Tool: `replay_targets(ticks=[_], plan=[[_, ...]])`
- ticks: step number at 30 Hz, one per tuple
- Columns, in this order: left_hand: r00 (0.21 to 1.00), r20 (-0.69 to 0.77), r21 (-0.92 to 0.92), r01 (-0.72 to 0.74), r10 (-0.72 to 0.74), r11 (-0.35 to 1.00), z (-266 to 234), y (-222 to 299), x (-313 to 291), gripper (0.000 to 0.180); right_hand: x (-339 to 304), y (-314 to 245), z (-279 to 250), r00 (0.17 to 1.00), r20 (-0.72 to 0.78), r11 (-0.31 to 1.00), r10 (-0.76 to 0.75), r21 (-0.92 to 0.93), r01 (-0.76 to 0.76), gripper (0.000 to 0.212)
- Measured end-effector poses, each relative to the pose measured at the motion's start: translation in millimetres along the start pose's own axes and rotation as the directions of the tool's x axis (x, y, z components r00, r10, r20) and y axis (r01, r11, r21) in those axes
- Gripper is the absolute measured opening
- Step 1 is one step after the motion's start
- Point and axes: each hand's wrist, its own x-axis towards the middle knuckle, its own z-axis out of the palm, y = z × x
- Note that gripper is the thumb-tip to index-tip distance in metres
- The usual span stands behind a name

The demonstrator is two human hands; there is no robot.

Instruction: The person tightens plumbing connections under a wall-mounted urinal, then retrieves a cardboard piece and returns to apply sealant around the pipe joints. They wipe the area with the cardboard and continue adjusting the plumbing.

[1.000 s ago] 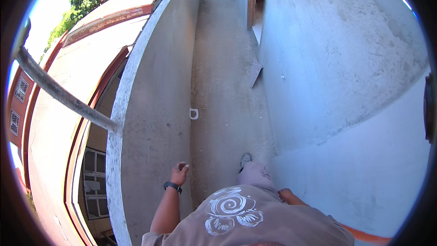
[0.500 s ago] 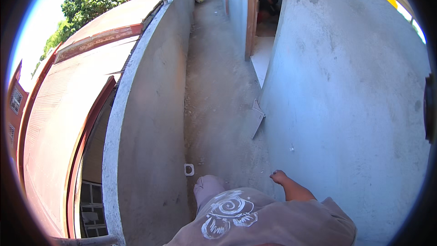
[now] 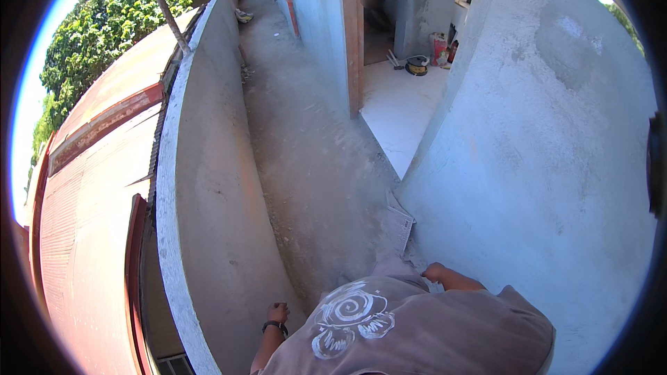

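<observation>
My left hand (image 3: 278,313), with a dark band at the wrist, hangs low beside the grey parapet wall (image 3: 222,236). Its fingers are curled in, and nothing shows in them. On the other side, my right hand (image 3: 434,273) is closed close to the light blue-grey plastered wall (image 3: 514,187); no object is seen in it. Just ahead of that hand, broken pale tile pieces (image 3: 401,226) lie on the dusty concrete floor at the foot of the wall. My brown shirt hides part of both forearms.
The narrow walkway (image 3: 306,118) runs ahead between the walls. A doorway on the right, with a brown frame (image 3: 352,35), opens onto white floor tiles (image 3: 399,107). Inside are a person (image 3: 375,8), a yellow-and-black round thing (image 3: 417,66) and a red-and-white bag (image 3: 439,48). Red roofing (image 3: 90,215) lies beyond the parapet.
I have moved forward along the walkway, and the view has turned right, showing more of the doorway. My left hand has come into view. The tile pieces are now closer to me.
</observation>
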Motion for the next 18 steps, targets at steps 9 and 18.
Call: replay_targets(ticks=[9,18], plan=[[0.996,-0.03,0.019,-0.081,0.082,0.997,19,223,178,0.027,122,-53,-85,0.982,-0.046,0.91,0.183,0.385,-0.151,0.057],[0.967,0.255,0.689,-0.161,-0.027,0.707,143,344,262,0.032,291,-151,-299,0.902,-0.378,0.969,-0.208,0.045,0.242,0.042]])
